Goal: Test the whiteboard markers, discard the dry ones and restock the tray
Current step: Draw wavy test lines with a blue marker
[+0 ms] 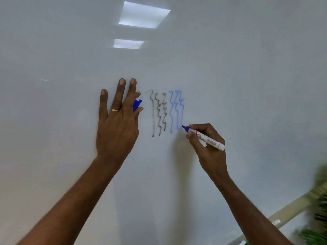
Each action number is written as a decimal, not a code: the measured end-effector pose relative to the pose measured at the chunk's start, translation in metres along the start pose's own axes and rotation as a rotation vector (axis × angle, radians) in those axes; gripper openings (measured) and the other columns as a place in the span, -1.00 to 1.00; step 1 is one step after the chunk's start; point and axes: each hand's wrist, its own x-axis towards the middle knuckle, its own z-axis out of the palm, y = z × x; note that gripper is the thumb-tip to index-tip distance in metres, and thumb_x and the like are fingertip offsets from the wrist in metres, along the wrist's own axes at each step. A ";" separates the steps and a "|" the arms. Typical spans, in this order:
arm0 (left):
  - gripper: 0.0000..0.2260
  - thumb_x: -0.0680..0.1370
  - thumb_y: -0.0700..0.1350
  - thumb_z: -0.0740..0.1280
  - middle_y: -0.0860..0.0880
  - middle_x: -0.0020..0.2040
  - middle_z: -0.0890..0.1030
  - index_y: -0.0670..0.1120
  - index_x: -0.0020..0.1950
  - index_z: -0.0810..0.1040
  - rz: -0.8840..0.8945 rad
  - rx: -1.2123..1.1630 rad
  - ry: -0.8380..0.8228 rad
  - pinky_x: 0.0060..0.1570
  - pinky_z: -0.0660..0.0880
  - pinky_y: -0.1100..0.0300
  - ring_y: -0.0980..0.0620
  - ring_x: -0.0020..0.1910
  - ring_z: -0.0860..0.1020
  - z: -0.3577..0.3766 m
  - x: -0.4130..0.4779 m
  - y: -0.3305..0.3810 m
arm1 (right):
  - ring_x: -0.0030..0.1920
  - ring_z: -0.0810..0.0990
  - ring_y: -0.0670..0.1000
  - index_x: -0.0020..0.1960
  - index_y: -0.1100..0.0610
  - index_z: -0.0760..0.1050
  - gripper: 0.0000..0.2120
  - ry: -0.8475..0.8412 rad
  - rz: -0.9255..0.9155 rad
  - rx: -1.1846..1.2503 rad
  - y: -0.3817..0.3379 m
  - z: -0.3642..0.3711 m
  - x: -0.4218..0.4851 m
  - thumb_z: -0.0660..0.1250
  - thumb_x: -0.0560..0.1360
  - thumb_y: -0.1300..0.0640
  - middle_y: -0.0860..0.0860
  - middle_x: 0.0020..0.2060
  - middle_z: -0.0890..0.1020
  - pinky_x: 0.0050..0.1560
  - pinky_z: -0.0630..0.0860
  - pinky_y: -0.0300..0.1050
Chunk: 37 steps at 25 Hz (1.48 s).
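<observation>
My right hand (206, 145) grips an uncapped blue whiteboard marker (205, 137), white-barrelled, its tip touching the whiteboard (230, 76) at the lower end of the rightmost blue squiggle (182, 110). Three grey-black squiggles (159, 114) and three pale blue ones stand side by side on the board. My left hand (116, 121) lies against the board left of the lines with three fingers straight, while its thumb and index finger pinch the blue marker cap (137, 104). A ring sits on one finger.
The whiteboard fills nearly the whole view and reflects two ceiling lights. Its pale lower frame or tray (290, 209) runs diagonally at the bottom right, with something white on it. Blurred green foliage (320, 200) shows at the right edge.
</observation>
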 end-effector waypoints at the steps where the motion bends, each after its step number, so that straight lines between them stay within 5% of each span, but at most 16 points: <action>1: -0.54 0.77 0.01 0.02 0.05 0.63 0.14 -0.12 0.65 0.10 -0.003 -0.002 0.008 0.62 -0.05 -0.11 0.06 0.65 0.01 0.001 -0.001 -0.001 | -0.07 0.66 0.16 0.03 0.17 0.54 -0.90 0.014 0.004 0.036 -0.004 0.001 0.001 0.42 0.56 0.29 0.12 -0.15 0.69 -0.07 0.55 -0.09; 4: -0.61 0.76 0.01 0.09 0.02 0.55 0.37 -0.11 0.54 0.36 -0.007 -0.064 0.082 0.60 0.09 -0.11 0.05 0.61 0.17 0.002 -0.003 -0.005 | -0.05 0.66 0.18 0.03 0.22 0.40 -0.81 0.036 0.016 0.158 -0.018 0.003 -0.001 0.42 0.57 0.24 0.24 -0.17 0.66 0.03 0.56 -0.09; 9: -0.79 0.71 -0.06 0.27 0.02 0.35 0.61 -0.08 0.21 0.64 0.072 -0.191 0.264 0.49 0.30 -0.19 -0.04 0.49 0.43 0.000 -0.005 -0.005 | -0.21 0.65 0.09 0.00 0.23 0.51 -0.85 0.006 0.116 0.286 -0.038 0.004 -0.007 0.47 0.50 0.27 0.15 -0.18 0.65 -0.06 0.57 -0.24; 14: -0.85 0.65 -0.12 0.35 -0.07 0.09 0.64 -0.12 0.15 0.66 0.018 -0.508 0.206 0.35 0.39 0.05 -0.04 0.17 0.56 -0.015 -0.021 0.004 | -0.03 0.67 0.21 0.15 0.25 0.59 -0.82 -0.130 0.133 0.317 -0.043 -0.001 -0.020 0.31 0.59 0.23 0.17 -0.05 0.71 0.25 0.56 0.10; 18: -0.85 0.59 -0.26 0.40 0.00 0.05 0.60 -0.07 0.12 0.61 -0.228 -0.913 0.061 0.11 0.46 0.33 0.15 0.07 0.57 -0.039 -0.047 0.032 | -0.08 0.68 0.19 0.11 0.30 0.55 -0.86 -0.169 0.109 0.317 -0.053 -0.001 -0.029 0.28 0.60 0.28 0.19 -0.08 0.71 0.07 0.60 0.05; 24: -0.81 0.56 -0.21 0.45 0.07 0.02 0.67 0.07 0.07 0.62 -0.374 -1.152 -0.066 0.06 0.61 0.09 -0.03 0.05 0.65 -0.058 -0.058 0.048 | -0.04 0.71 0.20 0.10 0.36 0.50 -0.78 -0.244 0.117 0.302 -0.062 -0.006 -0.037 0.34 0.54 0.22 0.21 -0.08 0.72 -0.04 0.61 -0.04; 37: -0.86 0.52 -0.20 0.47 0.08 -0.01 0.72 -0.04 0.06 0.68 -0.546 -1.281 -0.246 0.02 0.54 0.36 0.09 0.00 0.68 -0.065 -0.073 0.055 | -0.08 0.71 0.19 0.08 0.30 0.63 -0.79 -0.281 0.187 0.246 -0.063 -0.020 -0.050 0.42 0.48 0.23 0.19 -0.11 0.72 -0.07 0.61 -0.09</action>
